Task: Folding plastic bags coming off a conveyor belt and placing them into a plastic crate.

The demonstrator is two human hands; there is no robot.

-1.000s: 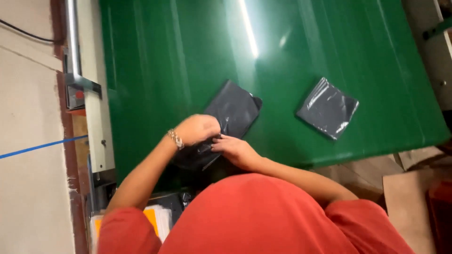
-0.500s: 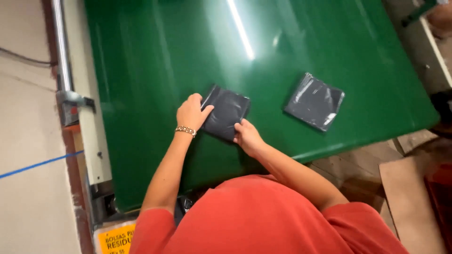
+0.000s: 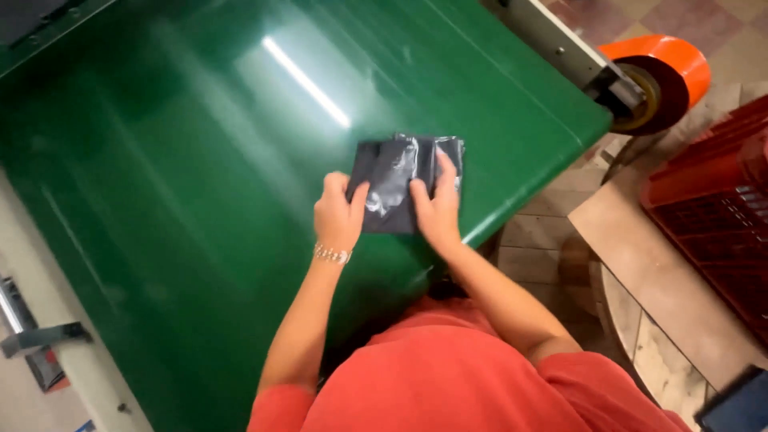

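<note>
Hands meet on a folded black plastic bag [image 3: 398, 182] that lies flat on the green table [image 3: 184, 200], close to the table's near edge. The left hand [image 3: 340, 214] rests at the bag's left border, thumb laid over the top face and fingers curled at the rim, so it looks to be pinching that side lightly; whether the fingers go under the plastic cannot be told. The right hand [image 3: 438, 210] lies flat, fingers stretched forward over the bag's right half, pressing it down against the table. Holding it from both sides this way likely keeps the slippery, shiny film from sliding or unfolding. A bracelet [image 3: 332, 255] sits on the left wrist, just behind the grip. Beyond the right hand, past the table's corner, an orange roll [image 3: 668, 68] hangs on a metal bar. Further to the right of the grip, off the table, stands a red crate [image 3: 720, 200] on the tiled floor [image 3: 544, 240].
</note>
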